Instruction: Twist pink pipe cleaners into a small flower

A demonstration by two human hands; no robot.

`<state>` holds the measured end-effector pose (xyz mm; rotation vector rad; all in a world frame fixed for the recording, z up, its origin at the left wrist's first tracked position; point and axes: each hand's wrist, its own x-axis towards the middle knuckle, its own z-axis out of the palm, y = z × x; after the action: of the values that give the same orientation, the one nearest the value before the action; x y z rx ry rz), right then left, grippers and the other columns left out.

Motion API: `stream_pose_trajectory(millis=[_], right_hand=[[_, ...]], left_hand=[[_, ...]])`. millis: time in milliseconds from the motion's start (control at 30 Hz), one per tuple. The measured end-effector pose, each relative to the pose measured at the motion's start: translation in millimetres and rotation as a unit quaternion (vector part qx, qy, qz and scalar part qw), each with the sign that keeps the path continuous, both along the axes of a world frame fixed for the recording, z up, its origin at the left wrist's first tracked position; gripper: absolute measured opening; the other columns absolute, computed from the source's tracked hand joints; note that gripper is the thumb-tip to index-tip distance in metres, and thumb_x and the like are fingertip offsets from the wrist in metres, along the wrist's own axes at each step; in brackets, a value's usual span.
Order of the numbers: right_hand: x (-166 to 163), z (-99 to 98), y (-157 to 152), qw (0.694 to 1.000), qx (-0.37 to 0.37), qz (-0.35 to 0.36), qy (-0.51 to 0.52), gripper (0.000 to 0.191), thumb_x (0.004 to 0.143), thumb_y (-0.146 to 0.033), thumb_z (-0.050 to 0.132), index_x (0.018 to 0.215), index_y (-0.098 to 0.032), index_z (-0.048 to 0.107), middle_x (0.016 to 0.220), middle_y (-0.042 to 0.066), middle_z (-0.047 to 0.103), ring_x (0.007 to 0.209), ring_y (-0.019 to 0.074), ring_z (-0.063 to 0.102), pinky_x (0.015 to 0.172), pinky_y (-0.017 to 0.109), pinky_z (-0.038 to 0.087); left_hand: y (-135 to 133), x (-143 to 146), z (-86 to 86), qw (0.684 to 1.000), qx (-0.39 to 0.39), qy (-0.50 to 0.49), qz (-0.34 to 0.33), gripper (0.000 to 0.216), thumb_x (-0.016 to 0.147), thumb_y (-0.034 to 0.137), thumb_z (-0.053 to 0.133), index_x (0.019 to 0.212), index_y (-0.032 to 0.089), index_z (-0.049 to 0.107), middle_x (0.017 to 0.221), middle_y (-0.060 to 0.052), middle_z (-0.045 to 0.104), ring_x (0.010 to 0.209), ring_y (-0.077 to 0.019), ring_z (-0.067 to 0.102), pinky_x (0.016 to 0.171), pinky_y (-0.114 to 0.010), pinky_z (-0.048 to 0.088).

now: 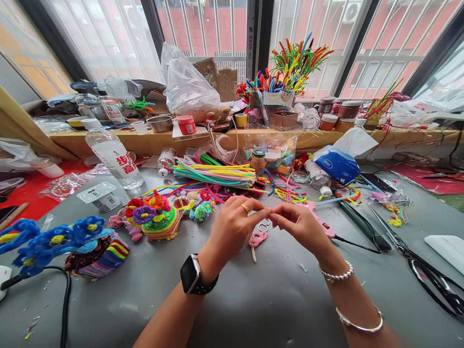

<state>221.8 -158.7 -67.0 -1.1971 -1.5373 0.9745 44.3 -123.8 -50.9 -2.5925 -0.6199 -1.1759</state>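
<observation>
My left hand [232,223], with a ring and a watch on the wrist, is closed in a pinch. Its fingertips meet those of my right hand [300,223], pinched as well, above the middle of the grey table. Whatever lies between the fingertips is too small or hidden to name. Just below them is a small pink fuzzy loop piece [258,238] with silvery rings and a pale stick-like end; whether it hangs from my fingers or lies on the table, I cannot tell. A pink corded tool [321,222] lies behind my right hand.
A bundle of pipe cleaners [213,173] lies behind my hands. Fuzzy flower cakes [159,220] and a blue-flowered piece [96,256] sit left, near a clear bottle [114,154]. Large scissors [431,275] and a tissue pack [339,162] are right. A crowded wooden ledge [152,137] runs behind.
</observation>
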Motion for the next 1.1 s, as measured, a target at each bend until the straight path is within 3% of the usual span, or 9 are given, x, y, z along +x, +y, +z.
stream_pose_trajectory(millis=[233,633,967,1100], right_hand=[[13.1,-3.2,2.2,0.987,-0.062,0.034,0.146,0.029,0.077,-0.044,0.058,0.069,-0.017,0.067,0.060,0.001,0.058,0.052,0.0093,0.042,0.048,0.023,0.033],[4.0,-5.9,0.1,0.963,-0.122,0.130,0.202,0.025,0.071,-0.036,0.067,0.059,-0.015,0.062,0.051,-0.004,0.041,0.049,0.0071,0.030,0.048,0.025,0.022],[-3.0,-3.5,-0.3,0.957,-0.114,0.086,0.251,0.023,0.064,-0.034,0.073,0.060,-0.015,0.061,0.051,-0.005,0.041,0.049,0.0065,0.029,0.047,0.024,0.019],[-1.6,-5.2,0.6,0.958,-0.112,0.109,0.239,0.020,0.067,-0.034,0.070,0.062,-0.016,0.063,0.051,-0.005,0.043,0.049,0.0070,0.031,0.048,0.024,0.021]], left_hand=[[-1.9,-2.7,3.2,0.997,-0.032,-0.059,-0.028,0.019,0.080,0.011,0.053,0.088,0.020,0.067,0.077,-0.001,0.068,0.072,-0.0127,0.057,0.068,-0.026,0.044],[-4.6,0.5,-0.3,0.998,-0.026,-0.061,-0.024,0.022,0.080,0.011,0.053,0.090,0.024,0.068,0.074,-0.001,0.064,0.068,-0.0122,0.053,0.063,-0.025,0.041],[-7.1,5.4,-3.0,0.995,-0.028,-0.091,0.000,0.014,0.080,0.015,0.056,0.086,0.019,0.068,0.065,-0.001,0.059,0.062,-0.0110,0.052,0.060,-0.023,0.040],[-6.8,6.0,-3.7,0.995,-0.021,-0.096,0.005,0.013,0.079,0.015,0.057,0.085,0.020,0.068,0.065,0.000,0.059,0.062,-0.0112,0.052,0.060,-0.024,0.040]])
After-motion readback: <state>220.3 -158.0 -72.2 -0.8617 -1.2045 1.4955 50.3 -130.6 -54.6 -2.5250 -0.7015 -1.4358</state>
